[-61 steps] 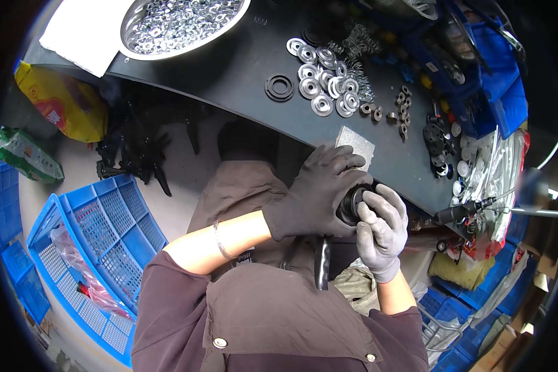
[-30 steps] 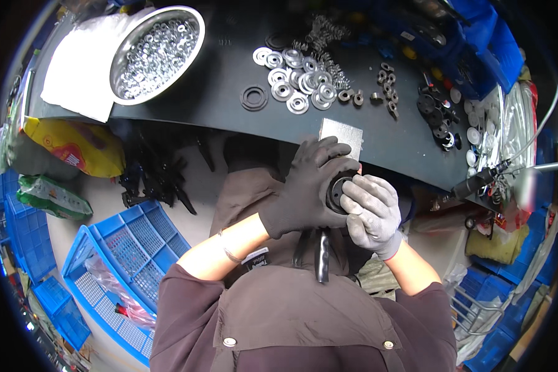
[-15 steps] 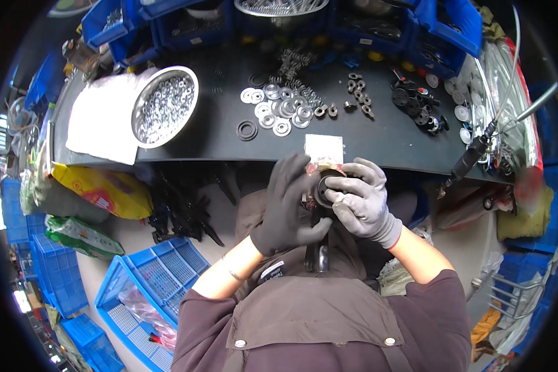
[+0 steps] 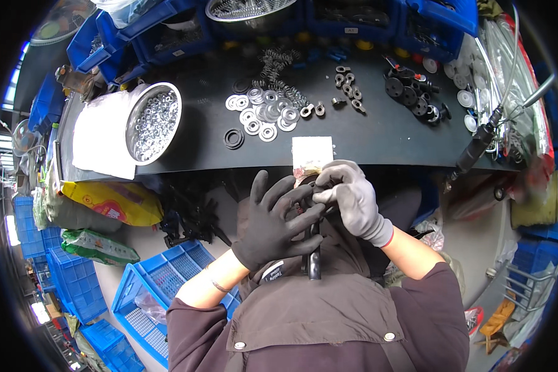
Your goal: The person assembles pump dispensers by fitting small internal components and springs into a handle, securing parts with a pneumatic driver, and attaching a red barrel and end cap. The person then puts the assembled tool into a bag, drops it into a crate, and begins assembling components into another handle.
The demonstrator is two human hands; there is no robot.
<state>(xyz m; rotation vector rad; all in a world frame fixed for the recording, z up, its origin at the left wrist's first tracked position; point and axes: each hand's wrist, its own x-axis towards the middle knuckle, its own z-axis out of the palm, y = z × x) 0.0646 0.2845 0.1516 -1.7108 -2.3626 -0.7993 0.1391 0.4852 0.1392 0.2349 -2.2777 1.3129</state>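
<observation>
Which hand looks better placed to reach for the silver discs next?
Probably the left hand: its fingers are spread, and it sits nearer the silver discs, while the right hand is farther right with fingertips bunched.

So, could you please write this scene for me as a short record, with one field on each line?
Left hand: dark grey glove, fingers spread
Right hand: light grey glove, thumb and forefinger together; anything between them cannot be made out
Below the hands: black bar, partly hidden by the left hand
Bench front edge: pale rectangular plate
Bench left: steel bowl of nuts, white sheet
Bench middle: stepped metal discs, coil springs, black rings
Floor left: blue crate
</observation>
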